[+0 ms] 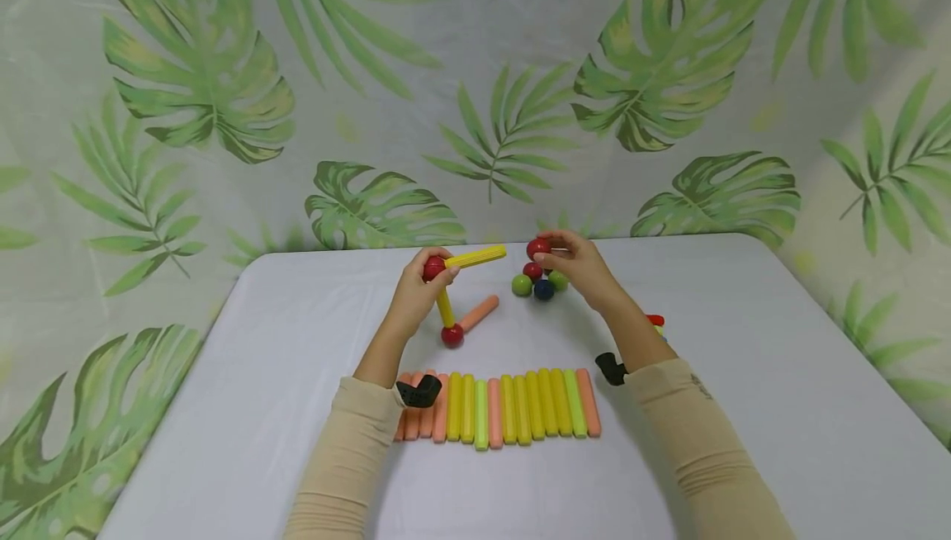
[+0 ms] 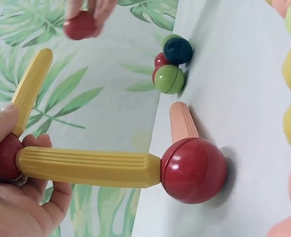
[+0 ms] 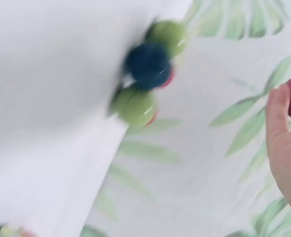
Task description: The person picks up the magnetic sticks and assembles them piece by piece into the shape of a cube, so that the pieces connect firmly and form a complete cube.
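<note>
Left hand (image 1: 413, 292) is curled in a pinch around the upper red ball (image 1: 434, 268) beyond the stick row (image 1: 522, 412), apparently so the yellow upright (image 1: 445, 309) is steadied. By the right hand (image 1: 585, 270), a separate red ball (image 1: 538, 249) is pinched beyond the row's right half.

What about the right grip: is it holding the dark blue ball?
No, the right grip holds a red ball, while the dark blue ball rests on the table.

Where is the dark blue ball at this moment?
In the head view, the dark blue ball sits right of centre, near the far edge of the table, between two green balls and below the red ball that the right hand holds.
</note>
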A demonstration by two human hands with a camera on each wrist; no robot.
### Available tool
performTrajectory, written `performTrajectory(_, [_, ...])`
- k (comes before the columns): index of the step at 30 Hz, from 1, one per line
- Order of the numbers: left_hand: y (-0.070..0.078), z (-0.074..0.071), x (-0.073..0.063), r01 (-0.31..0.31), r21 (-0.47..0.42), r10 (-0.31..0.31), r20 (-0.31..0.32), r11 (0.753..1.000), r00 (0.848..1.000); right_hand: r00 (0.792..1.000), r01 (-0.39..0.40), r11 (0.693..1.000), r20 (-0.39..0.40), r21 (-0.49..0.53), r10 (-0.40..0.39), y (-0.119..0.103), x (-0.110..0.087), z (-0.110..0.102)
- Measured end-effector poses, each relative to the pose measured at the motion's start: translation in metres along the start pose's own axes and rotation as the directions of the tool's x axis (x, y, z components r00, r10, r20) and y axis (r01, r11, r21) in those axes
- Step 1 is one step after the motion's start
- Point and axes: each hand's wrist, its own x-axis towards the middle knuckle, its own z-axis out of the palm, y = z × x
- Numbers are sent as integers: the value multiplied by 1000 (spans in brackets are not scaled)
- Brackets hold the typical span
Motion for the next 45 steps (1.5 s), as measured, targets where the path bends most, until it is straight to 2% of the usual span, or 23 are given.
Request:
performTrajectory(3, [0,-1,0,8,9,-8,18,1000,1000,999,0,995,50,96,-5,-7,1,10])
performTrajectory(6, [0,-2,1,21,27,-22,40,999,999,997,-11,990,79,138,0,-9,0,16])
performTrajectory(13, [-5,-7,3,53,28,-54,43,998,998,989,18,987,143,159,-41,-8,1,27])
performTrajectory(19, [-8,-9,4,75,11,-75,54,997,996,994,17,986,105,164,-35,-6,4,28])
performTrajectory(24, [-10,-9,4,97,3,-97,64,995,993,990,20,987,131,159,-41,-1,6,25])
performTrajectory(27, [-13,-10,6,133,10,-133,52,991,990,991,42,996,123,79,-52,8,8,19])
performTrajectory(30, [-19,-12,11,184,20,-184,28,983,982,995,40,992,97,-118,-29,23,10,10])
performTrajectory(32, [-23,-13,15,215,29,-215,15,976,976,995,21,957,100,-288,8,32,11,5])
performTrajectory(34, [-28,-13,19,239,47,-239,4,970,971,992,10,895,120,-445,49,41,13,3])
performTrajectory(36, [-33,-13,23,255,81,-255,-9,963,967,987,18,839,146,-544,74,48,14,2])
performTrajectory(38, [-37,-12,26,259,167,-258,-27,951,966,984,26,799,155,-601,85,52,15,2])
performTrajectory(40, [-42,-12,28,273,247,-268,-51,930,962,982,17,779,155,-627,104,54,15,4])
performTrajectory(43, [-48,-12,29,295,349,-283,-86,889,955,981,-3,768,148,-640,127,55,15,5])
performTrajectory(45, [-52,-12,29,309,376,-294,-98,874,951,979,-11,767,148,-642,138,56,15,5])
